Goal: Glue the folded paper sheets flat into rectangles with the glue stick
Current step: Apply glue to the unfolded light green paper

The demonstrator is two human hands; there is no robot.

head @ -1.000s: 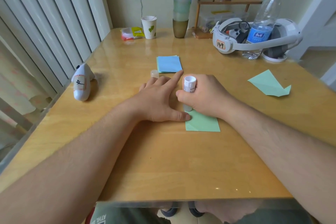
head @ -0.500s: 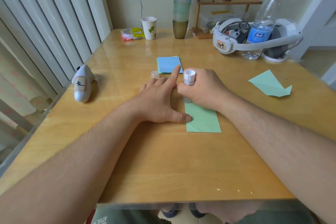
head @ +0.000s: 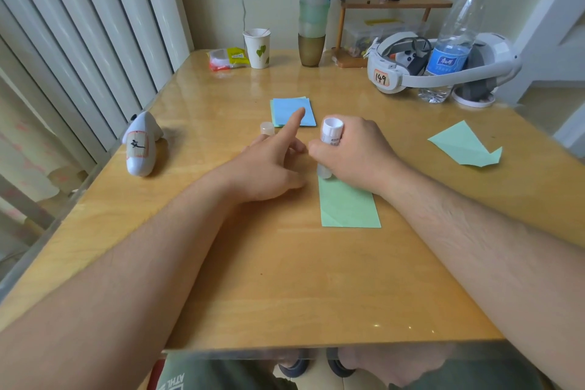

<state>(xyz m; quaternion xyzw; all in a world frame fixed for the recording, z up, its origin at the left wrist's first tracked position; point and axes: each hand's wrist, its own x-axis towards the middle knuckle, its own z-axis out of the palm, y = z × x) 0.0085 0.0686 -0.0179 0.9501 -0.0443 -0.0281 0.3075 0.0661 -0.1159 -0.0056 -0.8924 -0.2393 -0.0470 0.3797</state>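
At frame centre, right hand point(head: 351, 155) grips the glue stick point(head: 331, 136) upright on thin, floppy green paper point(head: 348, 206); left hand point(head: 269, 168), index extended, should pin its edge.

on the counter point(head: 285, 279) the folded sheet point(head: 348, 206) lies at the middle, a paper stack point(head: 292, 106) behind it, the cap point(head: 267, 128) left of the stack. another folded sheet point(head: 465, 146) lies to the right, the bottle point(head: 452, 51) and headset point(head: 411, 73) behind it.
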